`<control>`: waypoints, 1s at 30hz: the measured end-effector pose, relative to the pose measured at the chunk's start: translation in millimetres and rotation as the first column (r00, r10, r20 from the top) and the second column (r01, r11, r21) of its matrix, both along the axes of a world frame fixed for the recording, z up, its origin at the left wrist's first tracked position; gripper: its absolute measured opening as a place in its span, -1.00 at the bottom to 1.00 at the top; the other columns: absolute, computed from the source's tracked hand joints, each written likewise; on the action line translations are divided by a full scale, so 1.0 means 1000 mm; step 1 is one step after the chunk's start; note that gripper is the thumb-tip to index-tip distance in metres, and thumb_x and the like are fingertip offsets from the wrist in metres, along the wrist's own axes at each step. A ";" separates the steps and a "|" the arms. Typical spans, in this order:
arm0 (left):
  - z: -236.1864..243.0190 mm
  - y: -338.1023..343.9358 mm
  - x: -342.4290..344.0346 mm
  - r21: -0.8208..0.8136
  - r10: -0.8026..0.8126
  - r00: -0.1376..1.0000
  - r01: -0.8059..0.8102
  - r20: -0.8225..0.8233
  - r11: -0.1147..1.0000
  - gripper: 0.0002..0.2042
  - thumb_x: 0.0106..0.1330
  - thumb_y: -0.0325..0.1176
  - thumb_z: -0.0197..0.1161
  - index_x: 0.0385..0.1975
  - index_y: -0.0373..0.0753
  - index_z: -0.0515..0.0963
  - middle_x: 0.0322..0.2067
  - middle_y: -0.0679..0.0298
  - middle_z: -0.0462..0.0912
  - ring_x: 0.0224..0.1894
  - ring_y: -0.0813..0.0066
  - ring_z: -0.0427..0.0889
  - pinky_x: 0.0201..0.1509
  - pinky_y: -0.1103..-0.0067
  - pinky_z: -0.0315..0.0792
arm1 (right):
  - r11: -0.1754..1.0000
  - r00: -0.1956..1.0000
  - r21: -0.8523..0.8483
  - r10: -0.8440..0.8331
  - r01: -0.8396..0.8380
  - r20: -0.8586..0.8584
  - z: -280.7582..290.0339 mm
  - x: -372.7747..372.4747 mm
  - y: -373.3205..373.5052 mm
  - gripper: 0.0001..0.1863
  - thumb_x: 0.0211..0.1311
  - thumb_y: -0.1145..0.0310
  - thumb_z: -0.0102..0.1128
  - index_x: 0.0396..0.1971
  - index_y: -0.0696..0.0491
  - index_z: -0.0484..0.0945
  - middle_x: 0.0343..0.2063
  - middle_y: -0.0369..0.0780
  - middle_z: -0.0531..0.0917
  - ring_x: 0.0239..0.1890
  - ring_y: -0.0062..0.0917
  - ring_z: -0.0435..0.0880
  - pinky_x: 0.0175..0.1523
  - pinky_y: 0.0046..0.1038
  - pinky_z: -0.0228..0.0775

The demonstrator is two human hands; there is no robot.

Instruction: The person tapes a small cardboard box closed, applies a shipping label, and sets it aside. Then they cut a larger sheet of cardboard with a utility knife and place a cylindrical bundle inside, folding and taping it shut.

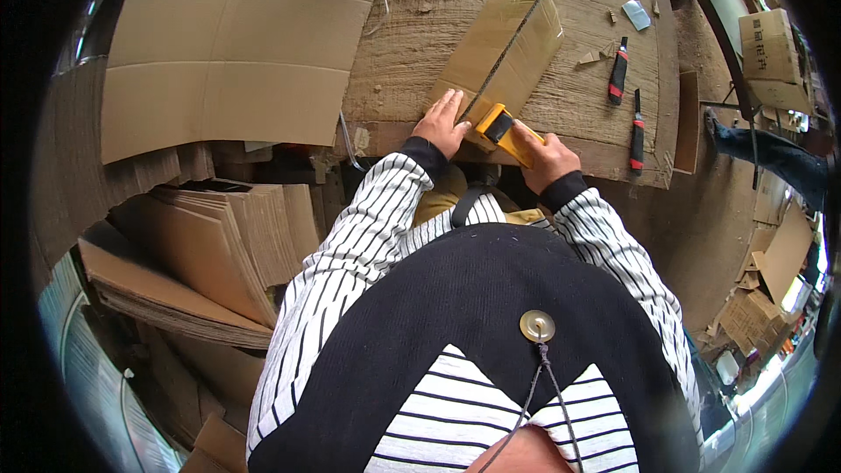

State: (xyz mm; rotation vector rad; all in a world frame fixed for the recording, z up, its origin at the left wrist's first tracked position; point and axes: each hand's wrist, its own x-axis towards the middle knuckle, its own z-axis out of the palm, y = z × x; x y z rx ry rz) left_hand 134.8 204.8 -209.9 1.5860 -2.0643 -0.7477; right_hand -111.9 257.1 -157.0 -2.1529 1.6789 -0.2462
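Cardboard box (pixel 488 45) lies just ahead of our grip, its flaps meeting at a dark seam (pixel 502 57); we judge the folding done and the sealing at the near end still left. Our right hand (pixel 552 159) grasps a yellow dispenser (pixel 515 145) there, angled inward; our left hand (pixel 442 127), fingers extended, presses the box beside it, grasping nothing.

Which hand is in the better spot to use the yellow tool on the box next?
Probably the right hand: it holds the yellow tool, whose head is by the near end of the box. The left hand rests on the box, so it seems better placed for steadying.
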 end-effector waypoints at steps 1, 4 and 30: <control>0.004 -0.010 -0.005 0.123 0.028 1.000 -0.028 -0.001 0.992 -0.57 0.29 -0.11 0.13 0.00 -0.33 0.41 0.02 -0.07 0.48 0.06 -0.04 0.47 0.10 0.32 0.38 | 1.000 1.000 0.018 -0.007 0.007 0.003 0.000 0.004 -0.001 -0.26 -0.07 0.38 0.29 0.19 -0.46 0.35 -0.49 -0.14 0.48 -0.48 -0.23 0.61 -0.40 -0.24 0.49; 0.018 -0.031 -0.042 0.253 0.229 0.961 -0.262 0.152 0.931 -0.49 0.32 0.10 0.05 -0.18 -0.34 0.45 -0.15 -0.05 0.55 -0.08 -0.07 0.52 -0.01 0.25 0.41 | 0.999 0.999 0.029 -0.026 0.026 0.025 -0.005 0.007 0.000 -0.27 -0.06 0.37 0.28 0.18 -0.46 0.35 -0.48 -0.14 0.48 -0.48 -0.22 0.61 -0.41 -0.23 0.48; 0.000 -0.159 0.122 0.139 0.439 0.784 -0.542 0.439 0.828 -0.32 0.26 0.38 -0.22 -0.29 -0.13 0.62 -0.32 0.02 0.65 -0.21 -0.01 0.62 -0.15 0.22 0.49 | 0.982 0.980 -0.181 0.090 -0.057 0.180 -0.002 0.052 -0.043 -0.25 -0.21 0.46 0.37 0.14 -0.27 0.46 -0.54 -0.21 0.38 -0.57 -0.33 0.50 -0.50 -0.35 0.42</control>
